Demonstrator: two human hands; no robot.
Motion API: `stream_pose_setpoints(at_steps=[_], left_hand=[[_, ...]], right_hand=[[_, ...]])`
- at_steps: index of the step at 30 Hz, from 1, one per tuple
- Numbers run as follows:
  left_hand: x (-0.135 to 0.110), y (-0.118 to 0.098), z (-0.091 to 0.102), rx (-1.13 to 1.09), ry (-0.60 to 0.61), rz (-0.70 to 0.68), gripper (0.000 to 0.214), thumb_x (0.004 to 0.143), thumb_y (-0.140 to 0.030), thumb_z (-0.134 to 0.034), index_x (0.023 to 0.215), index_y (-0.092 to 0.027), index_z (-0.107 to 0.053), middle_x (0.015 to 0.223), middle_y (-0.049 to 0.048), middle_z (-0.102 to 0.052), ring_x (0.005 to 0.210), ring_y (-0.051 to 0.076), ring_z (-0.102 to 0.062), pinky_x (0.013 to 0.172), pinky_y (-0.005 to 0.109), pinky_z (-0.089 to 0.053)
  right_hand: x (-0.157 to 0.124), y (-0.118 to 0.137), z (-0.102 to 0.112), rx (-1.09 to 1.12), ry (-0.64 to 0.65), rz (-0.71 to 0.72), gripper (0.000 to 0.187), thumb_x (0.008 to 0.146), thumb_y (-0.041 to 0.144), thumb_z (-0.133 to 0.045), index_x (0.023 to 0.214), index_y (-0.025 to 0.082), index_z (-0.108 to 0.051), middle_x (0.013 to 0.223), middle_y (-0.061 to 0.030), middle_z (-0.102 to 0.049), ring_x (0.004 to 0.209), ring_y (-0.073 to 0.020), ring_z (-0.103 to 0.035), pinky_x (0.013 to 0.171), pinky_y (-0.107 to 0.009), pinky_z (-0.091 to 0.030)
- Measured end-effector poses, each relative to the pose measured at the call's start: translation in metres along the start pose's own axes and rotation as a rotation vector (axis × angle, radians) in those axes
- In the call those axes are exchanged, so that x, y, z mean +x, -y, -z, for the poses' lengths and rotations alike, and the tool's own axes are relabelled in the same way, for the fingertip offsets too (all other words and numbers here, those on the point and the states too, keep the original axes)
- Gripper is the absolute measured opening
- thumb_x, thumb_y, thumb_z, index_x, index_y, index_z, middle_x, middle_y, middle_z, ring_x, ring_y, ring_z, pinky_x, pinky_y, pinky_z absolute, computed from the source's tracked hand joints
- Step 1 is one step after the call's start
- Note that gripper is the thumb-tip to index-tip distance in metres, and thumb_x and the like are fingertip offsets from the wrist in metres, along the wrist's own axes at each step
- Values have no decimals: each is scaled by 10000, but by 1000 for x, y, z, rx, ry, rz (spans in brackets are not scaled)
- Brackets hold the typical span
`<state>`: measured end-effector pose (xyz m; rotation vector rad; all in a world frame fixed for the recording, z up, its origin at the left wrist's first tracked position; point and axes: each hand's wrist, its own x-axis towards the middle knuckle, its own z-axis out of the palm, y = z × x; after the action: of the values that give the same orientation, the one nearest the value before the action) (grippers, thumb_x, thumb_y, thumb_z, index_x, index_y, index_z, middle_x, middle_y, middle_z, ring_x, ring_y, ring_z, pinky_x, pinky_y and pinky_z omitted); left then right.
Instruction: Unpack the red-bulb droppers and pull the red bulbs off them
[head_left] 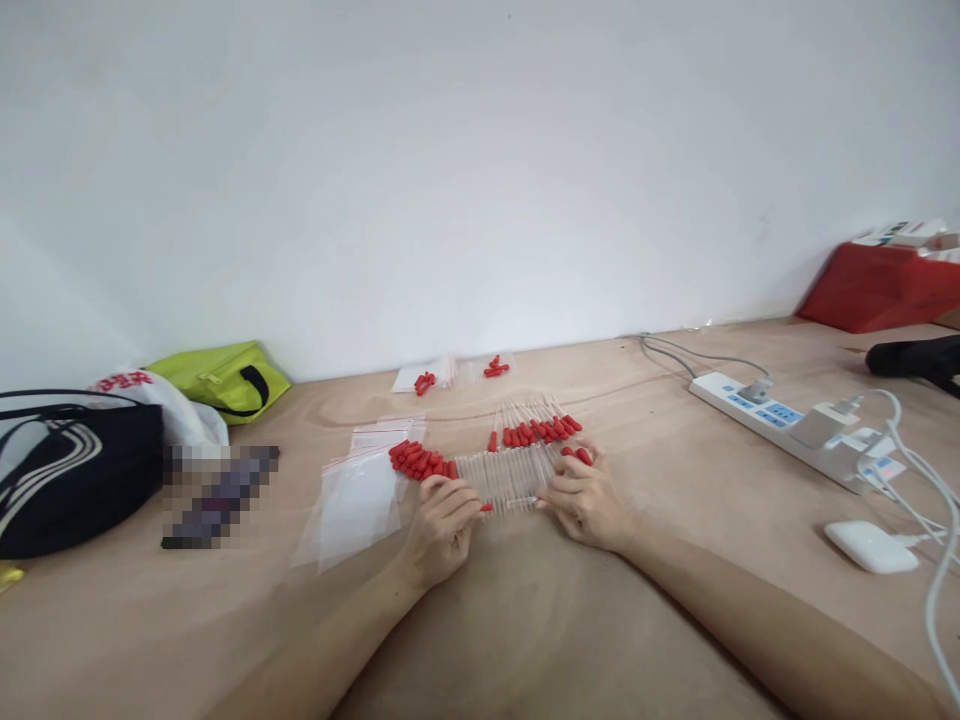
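Note:
My left hand (448, 515) is closed in a pinch, with a small red rubber bulb (486, 508) showing at its fingertips. A clear glass tube (519, 503) lies crosswise from that bulb to the pinched fingers of my right hand (589, 500). Beyond them a row of clear glass tubes (499, 475) lies side by side. Red rubber bulbs (420, 460) are heaped just past my left hand, and two red bulbs (577, 455) show by my right fingers. Behind the row lie several glass droppers (536, 432) with red bulbs on their near ends.
Clear zip bags (360, 505) lie left of the hands. Two small bags (409, 378) with red bulbs stand near the wall. A white power strip (772, 425), cables and a white charger case (870, 547) occupy the right. A black bag (82, 480) and lime pouch (217, 375) sit left.

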<state>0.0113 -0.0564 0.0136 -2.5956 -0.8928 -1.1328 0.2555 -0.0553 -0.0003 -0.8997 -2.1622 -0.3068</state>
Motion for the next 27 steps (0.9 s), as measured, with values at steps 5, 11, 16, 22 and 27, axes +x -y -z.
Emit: stream_pose_setpoints(at_steps=[5,11,16,22,27], left_hand=[[-9,19,16,57,-102,120,127,820,-157,-474,884,-193,-579,844,34,-585,803,135,-549,734,278,-429],[13,49,29,146,-108,454,233,818,-236,-408,920,-167,-606,822,54,-502,763,155,-530,698,293,-465],[42,77,43,108,141,764,251,730,-264,-485,943,-152,-556,742,13,-571,633,135,-532,615,259,-436],[52,75,42,118,348,797,153,694,-331,-532,739,-185,-539,706,-5,-608,600,134,-538,567,237,-390],[47,72,41,99,463,828,159,673,-350,-555,712,-197,-536,670,-15,-616,626,153,-565,562,239,-386]], right_hand=[[4,-6,-1,-34,-29,-162,197,833,290,-458,794,260,-648,597,26,-587,725,-127,-490,914,-407,-157],[18,1,-14,-113,-5,-231,225,819,206,-432,911,213,-637,693,-21,-624,728,-146,-481,881,-388,-182],[27,3,-20,-191,37,-226,189,774,173,-458,845,210,-629,669,-13,-607,726,-155,-460,871,-400,-176],[28,9,-25,-222,88,-210,155,762,194,-473,696,193,-613,632,-16,-572,714,-154,-439,849,-405,-187],[25,12,-23,-191,116,-203,199,790,315,-469,784,214,-640,696,-27,-580,747,-167,-448,855,-423,-188]])
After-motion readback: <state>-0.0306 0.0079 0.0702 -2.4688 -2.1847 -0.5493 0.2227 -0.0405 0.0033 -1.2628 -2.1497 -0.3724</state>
